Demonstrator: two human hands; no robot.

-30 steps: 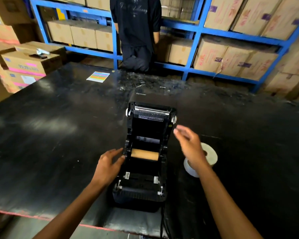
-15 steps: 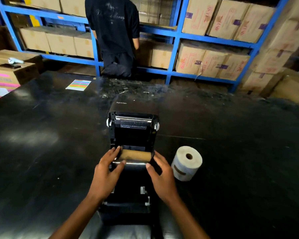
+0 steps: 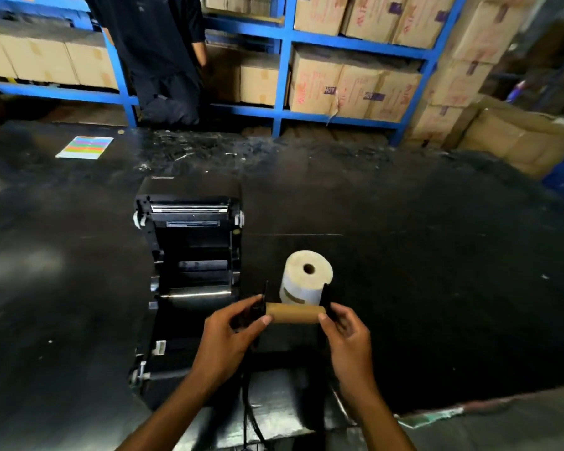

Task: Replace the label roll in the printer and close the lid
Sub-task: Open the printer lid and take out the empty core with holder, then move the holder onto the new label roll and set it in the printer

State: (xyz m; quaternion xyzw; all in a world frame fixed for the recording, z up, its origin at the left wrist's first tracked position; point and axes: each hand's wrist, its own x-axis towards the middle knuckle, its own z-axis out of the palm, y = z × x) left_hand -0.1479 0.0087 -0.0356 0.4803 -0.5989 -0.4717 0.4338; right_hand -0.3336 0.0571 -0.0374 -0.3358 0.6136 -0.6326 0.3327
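Note:
The black label printer (image 3: 189,271) stands on the black table with its lid tipped back and its roll bay bare. To its right, near the table's front, I hold an empty brown cardboard core (image 3: 295,314) with black end holders on both ends. My left hand (image 3: 232,336) grips the left end holder, my right hand (image 3: 345,333) grips the right one. Just behind the core a full white label roll (image 3: 306,278) stands upright on the table, hole facing up.
The black table (image 3: 420,271) stretches wide; a coloured striped sheet (image 3: 85,147) lies at far left. A person in dark clothes (image 3: 163,56) stands behind the table at blue shelving (image 3: 284,76) filled with cardboard boxes. A cable (image 3: 251,418) runs down from the printer's front.
Both hands reached into the printer's bay, took the empty core with its holders and lifted it out to the right, in front of the white roll.

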